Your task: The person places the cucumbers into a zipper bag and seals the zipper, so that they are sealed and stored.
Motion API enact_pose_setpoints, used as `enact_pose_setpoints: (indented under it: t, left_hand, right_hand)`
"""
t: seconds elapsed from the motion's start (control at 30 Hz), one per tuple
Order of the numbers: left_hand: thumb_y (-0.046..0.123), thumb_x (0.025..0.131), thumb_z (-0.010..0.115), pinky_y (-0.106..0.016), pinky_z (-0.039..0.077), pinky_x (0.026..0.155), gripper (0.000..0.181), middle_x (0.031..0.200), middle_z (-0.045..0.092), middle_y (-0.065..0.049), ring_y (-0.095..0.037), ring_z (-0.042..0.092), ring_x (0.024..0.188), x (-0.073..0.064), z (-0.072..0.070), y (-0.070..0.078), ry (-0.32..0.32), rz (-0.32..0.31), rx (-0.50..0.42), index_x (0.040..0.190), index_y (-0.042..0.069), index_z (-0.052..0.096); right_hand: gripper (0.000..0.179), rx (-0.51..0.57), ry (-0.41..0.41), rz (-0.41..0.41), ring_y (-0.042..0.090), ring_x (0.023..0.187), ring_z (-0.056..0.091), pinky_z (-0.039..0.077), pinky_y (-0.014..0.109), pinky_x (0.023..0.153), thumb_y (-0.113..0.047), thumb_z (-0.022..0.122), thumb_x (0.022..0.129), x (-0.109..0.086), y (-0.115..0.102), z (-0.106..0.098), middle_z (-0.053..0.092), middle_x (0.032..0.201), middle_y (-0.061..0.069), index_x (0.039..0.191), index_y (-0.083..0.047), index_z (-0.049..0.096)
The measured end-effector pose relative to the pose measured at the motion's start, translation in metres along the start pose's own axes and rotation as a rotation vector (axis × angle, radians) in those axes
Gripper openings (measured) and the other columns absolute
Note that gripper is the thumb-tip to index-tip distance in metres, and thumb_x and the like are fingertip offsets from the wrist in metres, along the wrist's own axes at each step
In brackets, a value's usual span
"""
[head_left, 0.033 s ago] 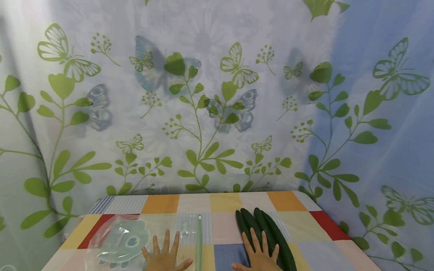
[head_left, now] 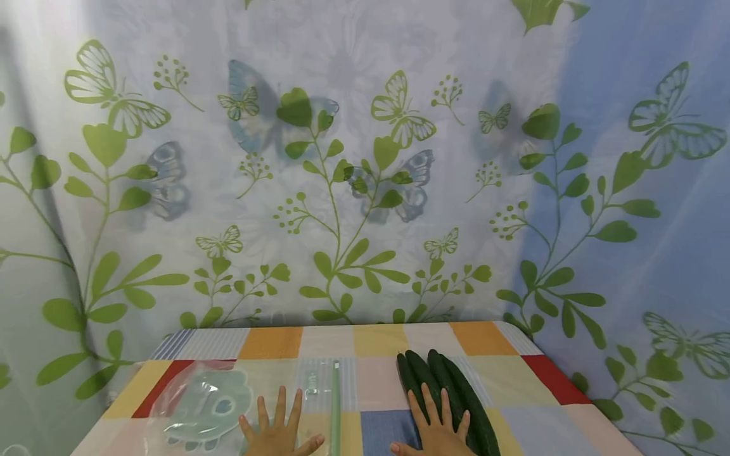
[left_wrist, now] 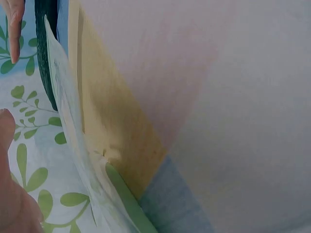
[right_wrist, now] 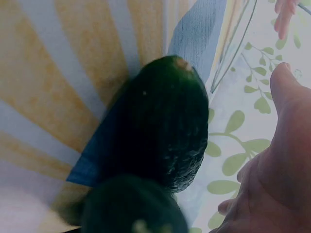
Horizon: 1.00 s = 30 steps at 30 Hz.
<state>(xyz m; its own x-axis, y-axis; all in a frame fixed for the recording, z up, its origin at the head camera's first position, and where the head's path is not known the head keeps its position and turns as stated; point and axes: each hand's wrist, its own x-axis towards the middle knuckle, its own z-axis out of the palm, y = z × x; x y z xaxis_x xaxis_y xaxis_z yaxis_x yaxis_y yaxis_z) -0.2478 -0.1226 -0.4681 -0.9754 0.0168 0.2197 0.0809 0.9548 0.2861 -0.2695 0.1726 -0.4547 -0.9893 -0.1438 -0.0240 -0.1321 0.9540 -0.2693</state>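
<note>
Several dark green cucumbers [head_left: 470,392] lie side by side on the right of the table. My right hand [head_left: 438,434] is held over them, palm down with fingers spread. In the right wrist view, a cucumber's blunt end [right_wrist: 165,111] shows beside the hand [right_wrist: 272,165]. To the left lies a clear plastic bag [head_left: 171,392] with a pale green cartoon shape and a green strip [head_left: 335,405] down its right side. Over the bag, my left hand [head_left: 276,434] spreads its fingers and holds nothing. The left wrist view shows the bag's edge [left_wrist: 73,107] raised from the cloth.
A patchwork-check cloth [head_left: 325,342] covers the table. Behind it and at both sides hang pale curtains [head_left: 353,253] printed with green leaves and butterflies, close to the table's back edge.
</note>
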Motion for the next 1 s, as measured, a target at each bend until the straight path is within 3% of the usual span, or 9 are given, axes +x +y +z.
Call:
enact_pose_setpoints:
  t: [0.27,0.5,0.6,0.73,0.87,1.0]
  left_hand:
    - [0.074,0.071,0.046,-0.081,0.004,0.085,0.094,0.144,0.028,-0.023,-0.063,0.017,0.123,-0.001,0.003,0.004,-0.039,-0.005,-0.005,0.138,0.010,0.034]
    - [0.074,0.071,0.046,-0.080,0.005,0.087,0.093,0.144,0.028,-0.023,-0.062,0.018,0.124,-0.006,0.011,0.018,-0.067,-0.004,-0.008,0.138,0.010,0.034]
    - [0.075,0.070,0.045,-0.081,0.007,0.086,0.093,0.143,0.031,-0.023,-0.061,0.021,0.123,-0.008,0.018,0.026,-0.068,-0.001,-0.019,0.136,0.009,0.036]
    - [0.078,0.068,0.043,-0.081,0.007,0.085,0.095,0.142,0.033,-0.022,-0.061,0.022,0.123,-0.009,0.029,0.031,-0.112,-0.041,-0.024,0.136,0.011,0.040]
    - [0.082,0.063,0.040,-0.080,0.009,0.087,0.098,0.138,0.042,-0.016,-0.056,0.027,0.124,-0.009,0.040,0.031,-0.164,-0.108,0.028,0.134,0.015,0.042]
    - [0.081,0.062,0.043,-0.079,0.010,0.088,0.097,0.133,0.048,-0.012,-0.053,0.031,0.123,-0.012,0.048,0.029,-0.208,-0.151,0.066,0.133,0.016,0.043]
  right_hand:
    - [0.101,0.015,0.025,-0.001,0.053,0.133,0.003,-0.006,0.078,0.087,-0.075,0.051,0.067,-0.007,0.005,0.002,0.010,0.152,0.016,0.144,-0.016,0.023]
    - [0.106,-0.023,0.056,0.011,0.054,0.131,0.009,-0.005,0.079,0.085,-0.080,0.047,0.063,-0.011,0.014,0.013,0.018,0.150,0.017,0.142,-0.013,0.028]
    - [0.113,-0.077,0.063,0.037,0.054,0.130,0.015,-0.004,0.079,0.086,-0.085,0.047,0.054,-0.015,0.020,0.020,0.024,0.148,0.016,0.139,-0.011,0.034]
    - [0.119,-0.150,0.090,0.061,0.050,0.128,0.026,0.002,0.079,0.089,-0.088,0.047,0.044,-0.019,0.026,0.031,0.034,0.144,0.013,0.133,-0.009,0.043]
    - [0.116,-0.155,0.100,0.061,0.048,0.127,0.029,0.003,0.078,0.090,-0.087,0.047,0.045,-0.020,0.029,0.039,0.037,0.142,0.012,0.129,-0.008,0.047]
    - [0.112,-0.116,0.060,0.059,0.048,0.127,0.028,0.001,0.078,0.090,-0.085,0.050,0.049,-0.021,0.031,0.042,0.038,0.141,0.013,0.129,-0.007,0.048]
